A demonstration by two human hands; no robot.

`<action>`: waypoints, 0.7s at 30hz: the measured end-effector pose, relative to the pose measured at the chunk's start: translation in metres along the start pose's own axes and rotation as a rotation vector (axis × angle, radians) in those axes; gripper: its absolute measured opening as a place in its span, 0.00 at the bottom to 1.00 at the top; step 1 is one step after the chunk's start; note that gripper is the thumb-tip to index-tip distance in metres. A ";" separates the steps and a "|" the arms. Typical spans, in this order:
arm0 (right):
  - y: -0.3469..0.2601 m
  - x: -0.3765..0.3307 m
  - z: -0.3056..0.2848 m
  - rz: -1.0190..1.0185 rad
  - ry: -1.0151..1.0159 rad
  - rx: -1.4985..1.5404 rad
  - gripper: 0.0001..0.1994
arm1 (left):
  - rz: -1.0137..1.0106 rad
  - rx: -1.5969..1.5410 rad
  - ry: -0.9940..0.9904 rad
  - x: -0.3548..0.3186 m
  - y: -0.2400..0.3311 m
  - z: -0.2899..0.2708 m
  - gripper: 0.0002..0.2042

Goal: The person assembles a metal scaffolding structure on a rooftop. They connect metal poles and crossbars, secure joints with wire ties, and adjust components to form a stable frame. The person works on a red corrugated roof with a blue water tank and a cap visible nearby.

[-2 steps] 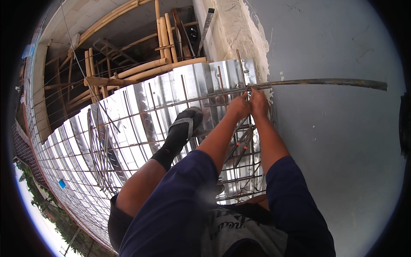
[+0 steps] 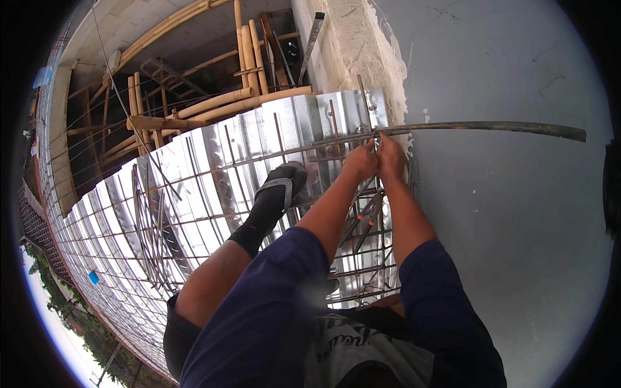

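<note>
My left hand (image 2: 360, 161) and my right hand (image 2: 390, 156) are side by side, fingers closed, just under a long steel bar (image 2: 414, 128). They meet where this bar crosses a thinner upright rod (image 2: 363, 97) of the rebar mesh. Whatever the fingers pinch is hidden or too small to tell. The long bar runs past my right hand, and its free end reaches out over the grey wall side. Below the hands, between my forearms, a pair of pincers (image 2: 367, 220) with orange on its handles lies on the mesh.
Shiny corrugated metal sheeting (image 2: 249, 132) lies under the mesh. My left foot (image 2: 283, 184), in sock and sandal, stands on it. Beyond its edge drops an opening with bamboo poles (image 2: 249, 55). A grey wall (image 2: 504, 194) bounds the right; loose bent rods (image 2: 150, 226) lie left.
The free end of the long bar has dipped very slightly. My hands stay at the same crossing, with my right forearm shifted a touch.
</note>
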State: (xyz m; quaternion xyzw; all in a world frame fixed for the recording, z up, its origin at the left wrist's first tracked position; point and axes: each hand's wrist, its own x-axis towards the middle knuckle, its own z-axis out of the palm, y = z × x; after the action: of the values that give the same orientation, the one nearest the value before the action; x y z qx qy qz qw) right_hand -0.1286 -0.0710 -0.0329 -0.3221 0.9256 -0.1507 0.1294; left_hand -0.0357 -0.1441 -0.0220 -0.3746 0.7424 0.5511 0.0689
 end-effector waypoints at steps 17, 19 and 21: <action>-0.001 -0.005 -0.004 0.051 0.001 0.289 0.13 | 0.027 -0.284 0.199 -0.019 0.000 0.033 0.24; -0.007 -0.011 -0.013 0.157 -0.071 0.283 0.12 | -0.034 -0.397 0.259 -0.033 0.006 0.036 0.23; 0.000 -0.022 -0.015 0.110 -0.034 0.308 0.10 | -0.118 -0.466 0.262 -0.047 0.019 0.035 0.22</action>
State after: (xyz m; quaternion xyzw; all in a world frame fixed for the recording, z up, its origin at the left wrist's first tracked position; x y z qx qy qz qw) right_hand -0.1173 -0.0543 -0.0165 -0.2499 0.9053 -0.2783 0.2012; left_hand -0.0250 -0.0888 0.0034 -0.4909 0.5753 0.6489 -0.0836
